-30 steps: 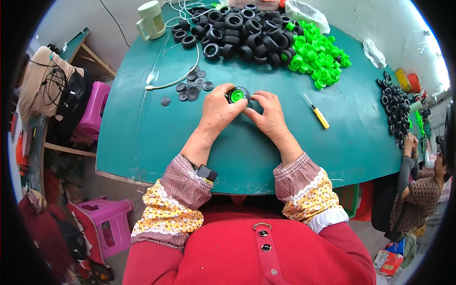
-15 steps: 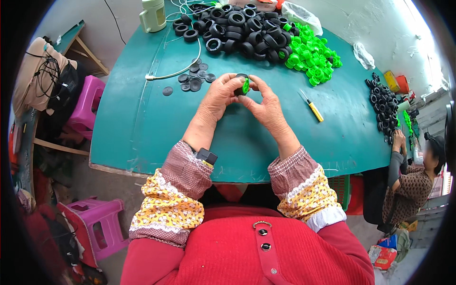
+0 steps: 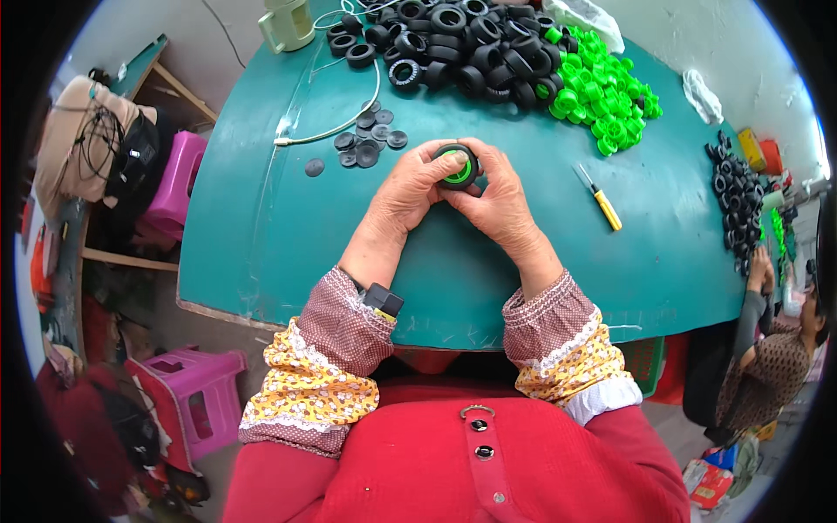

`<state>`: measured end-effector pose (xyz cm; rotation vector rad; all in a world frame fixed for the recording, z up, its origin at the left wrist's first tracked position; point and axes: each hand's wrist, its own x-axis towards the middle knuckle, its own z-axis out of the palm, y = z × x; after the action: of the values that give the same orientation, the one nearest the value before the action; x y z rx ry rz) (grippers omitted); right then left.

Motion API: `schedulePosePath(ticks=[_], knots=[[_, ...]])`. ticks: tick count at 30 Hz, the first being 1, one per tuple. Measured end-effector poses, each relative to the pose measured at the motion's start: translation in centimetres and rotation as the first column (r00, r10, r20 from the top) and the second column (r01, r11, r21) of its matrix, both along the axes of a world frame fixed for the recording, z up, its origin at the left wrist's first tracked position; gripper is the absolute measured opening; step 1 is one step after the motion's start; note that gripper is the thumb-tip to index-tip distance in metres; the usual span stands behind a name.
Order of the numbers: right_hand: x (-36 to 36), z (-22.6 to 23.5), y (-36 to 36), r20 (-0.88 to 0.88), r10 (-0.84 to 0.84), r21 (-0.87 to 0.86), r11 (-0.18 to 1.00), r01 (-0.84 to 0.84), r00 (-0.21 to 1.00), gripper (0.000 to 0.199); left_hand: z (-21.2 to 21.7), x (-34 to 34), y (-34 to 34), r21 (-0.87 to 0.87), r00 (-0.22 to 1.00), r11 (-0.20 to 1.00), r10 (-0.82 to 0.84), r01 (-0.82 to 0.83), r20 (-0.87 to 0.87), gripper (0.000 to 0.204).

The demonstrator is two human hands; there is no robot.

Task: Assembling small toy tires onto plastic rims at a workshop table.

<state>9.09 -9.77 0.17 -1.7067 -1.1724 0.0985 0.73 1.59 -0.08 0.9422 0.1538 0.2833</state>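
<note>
Between my two hands, above the middle of the table, is a small toy wheel [image 3: 457, 178]: a black tyre with a bright green hub inside it. My left hand [image 3: 416, 181] grips its left side, the thumb pressing on the green hub. Fingers of my right hand [image 3: 496, 193] wrap round the tyre's right side and lower edge. The hub's face is turned up toward me, partly covered by the left thumb. Left of my hands lie several flat black discs [image 3: 367, 155]. To the right rests a screwdriver [image 3: 605, 207] with a yellow handle.
Black tyres [image 3: 475, 54] are heaped at the back of the green table [image 3: 288, 253], beside a pile of green hubs [image 3: 602, 96]. A pale cable [image 3: 353, 125] curves near the discs; a cup [image 3: 288, 24] stands back left. At right, a person [image 3: 772, 357] works by more tyres [image 3: 737, 196].
The wheel has turned from nearly edge-on to face up toward me. My left thumb has come onto its green hub. The whole view has shifted slightly.
</note>
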Motion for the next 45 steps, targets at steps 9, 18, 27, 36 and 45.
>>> schedulePosePath(ticks=[9, 18, 27, 36, 45], knots=[[0.2, 0.5, -0.3, 0.123, 0.049, 0.071, 0.996, -0.058, 0.991, 0.056, 0.2, 0.0, -0.4, -0.017, 0.999, 0.999, -0.040, 0.040, 0.015, 0.032], [-0.2, -0.1, -0.4, 0.016, 0.080, 0.027, 0.996, -0.080, 0.997, 0.061, 0.5, 0.0, -1.0, 0.177, 0.994, 0.981, 0.089, -0.077, -0.057, 0.022], [-0.1, -0.2, -0.1, 0.092, 0.053, 0.080, 0.995, -0.060, 0.994, 0.054, 0.0, 0.5, -0.9, 0.285, 0.985, 0.951, 0.151, -0.123, -0.081, 0.026], [-0.7, -0.2, 0.0, 0.018, 0.029, -0.041, 0.999, -0.028, 0.999, 0.056, 0.2, -0.2, -0.5, 0.279, 0.975, 0.956, 0.145, -0.093, -0.171, 0.029], [10.8, -1.8, -11.4, 0.593, -0.484, -0.118, 0.738, 0.664, 0.643, 0.040, 0.2, -0.4, 0.3, 0.115, 0.949, 0.966, 0.252, -0.234, -0.189, 0.027]])
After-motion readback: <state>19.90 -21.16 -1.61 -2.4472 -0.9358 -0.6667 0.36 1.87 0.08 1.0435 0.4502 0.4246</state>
